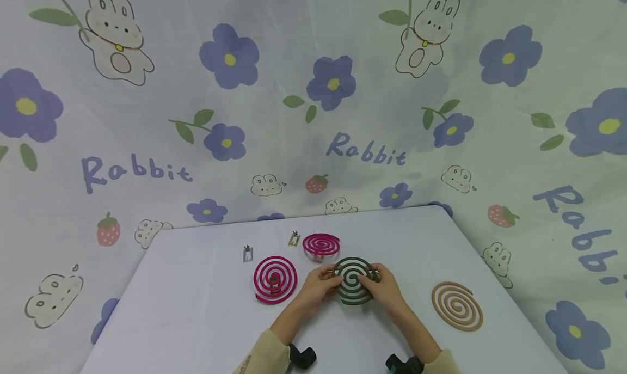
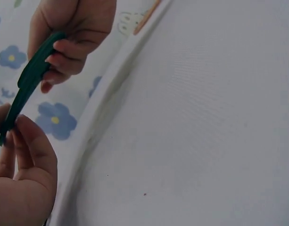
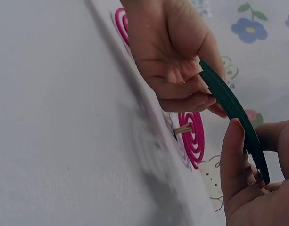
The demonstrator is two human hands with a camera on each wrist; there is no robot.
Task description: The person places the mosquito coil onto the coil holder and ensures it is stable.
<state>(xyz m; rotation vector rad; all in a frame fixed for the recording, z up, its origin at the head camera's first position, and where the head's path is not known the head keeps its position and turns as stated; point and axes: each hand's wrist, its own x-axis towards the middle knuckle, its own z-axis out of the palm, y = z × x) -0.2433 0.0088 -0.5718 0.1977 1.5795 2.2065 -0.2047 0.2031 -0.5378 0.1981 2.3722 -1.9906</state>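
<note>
A dark green mosquito coil [image 1: 353,278] is held up over the table between both hands. My left hand [image 1: 317,284] pinches its left edge, thumb on the near face. On the opposite edge, my right hand [image 1: 388,291] grips the coil the same way. Edge-on in the left wrist view, the green coil [image 2: 35,70] looks thin, with its layers slightly offset. The right wrist view shows this coil [image 3: 234,110] tilted between thumb and fingers of each hand.
Left of the hands, a pink coil [image 1: 275,276] sits raised on a small stand; another pink coil [image 1: 321,244] is propped behind. A silver stand [image 1: 247,253] and a gold stand [image 1: 294,239] lie farther back. A tan coil [image 1: 458,307] lies at right on the white table [image 1: 196,308].
</note>
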